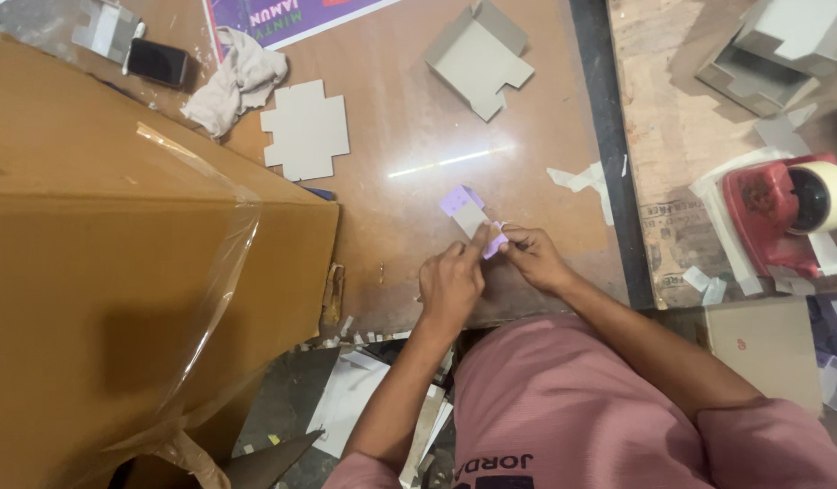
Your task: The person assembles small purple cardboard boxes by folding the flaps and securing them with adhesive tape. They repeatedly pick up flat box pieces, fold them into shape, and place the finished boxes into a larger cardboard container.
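Both my hands meet at the near edge of a brown table (pixel 409 145), pinching a small purple-and-grey cardboard piece (pixel 466 210). My left hand (pixel 450 281) grips its lower left side with thumb and fingers. My right hand (pixel 532 255) holds its lower right corner, where a purple flap shows. The upper end of the piece sticks out past my fingers, tilted up to the left.
A flat grey die-cut blank (pixel 305 129), a half-folded grey box (pixel 478 59), a crumpled cloth (pixel 237 81) and a phone (pixel 158 62) lie on the table. A big brown carton (pixel 101 272) with plastic film stands left. A red tape dispenser (pixel 781 213) sits right.
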